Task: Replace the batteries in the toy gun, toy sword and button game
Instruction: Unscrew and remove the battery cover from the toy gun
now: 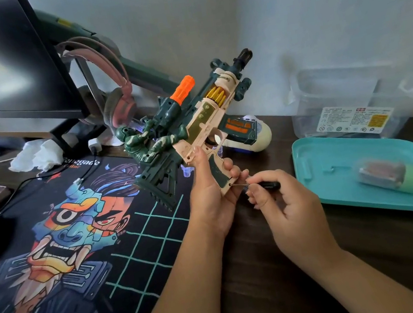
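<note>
Toward the left edge of the worktop (277, 294) lies a printed desk mat (76, 232), and above its right border the toy gun (194, 120) is held up off the surface. Its long axis runs on a slant, with the stock low toward the front-left and the muzzle high toward the back-right corner. The left hand (212, 196) grips the pistol grip from below, thumb laid up along the near face and fingers curled round the far side, so that the butt of the grip points to the right.

Just right of that butt is a small screwdriver (266, 185), its thin shaft lying nearly level. Its tip meets the lower end of the grip at what looks like a screw hole, though the spot is too small to be sure the tip is seated. The right hand (287, 205) pinches the dark handle between thumb and fingertips, the other fingers loosely curled.

So the fastener lies to the left of the right hand, in line with the shaft, and the right hand is the nearer to it. The coming turn, I judge, depends on holding shaft and hole on one line while the left hand steadies the gun. The step seems to be opening the battery cover, early in the task.

Farther right, near the right edge, a teal tray (323, 158) carries a clear capsule (392, 177), well apart from both hands.
</note>
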A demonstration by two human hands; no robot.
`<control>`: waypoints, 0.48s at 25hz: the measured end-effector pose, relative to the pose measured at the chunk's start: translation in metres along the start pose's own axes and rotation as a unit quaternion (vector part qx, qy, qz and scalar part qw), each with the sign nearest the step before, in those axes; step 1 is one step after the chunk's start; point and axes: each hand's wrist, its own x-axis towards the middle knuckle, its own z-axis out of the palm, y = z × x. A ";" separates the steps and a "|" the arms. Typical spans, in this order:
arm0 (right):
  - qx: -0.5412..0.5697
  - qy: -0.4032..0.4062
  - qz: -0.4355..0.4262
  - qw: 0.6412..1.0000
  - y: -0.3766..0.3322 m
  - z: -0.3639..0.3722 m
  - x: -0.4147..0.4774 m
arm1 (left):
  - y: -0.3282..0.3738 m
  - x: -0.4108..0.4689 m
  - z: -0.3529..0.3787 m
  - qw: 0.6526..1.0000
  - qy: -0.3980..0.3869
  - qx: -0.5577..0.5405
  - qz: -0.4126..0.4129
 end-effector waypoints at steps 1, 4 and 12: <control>0.004 0.003 0.003 1.000 -0.001 0.000 0.000 | -0.001 0.001 -0.001 1.000 -0.002 0.003 0.001; 0.011 0.015 0.010 1.000 -0.003 0.001 0.000 | -0.003 0.002 -0.003 1.000 -0.010 0.017 0.004; -0.013 0.013 0.007 1.000 -0.004 -0.001 0.001 | -0.005 0.004 -0.004 0.999 0.003 0.040 0.012</control>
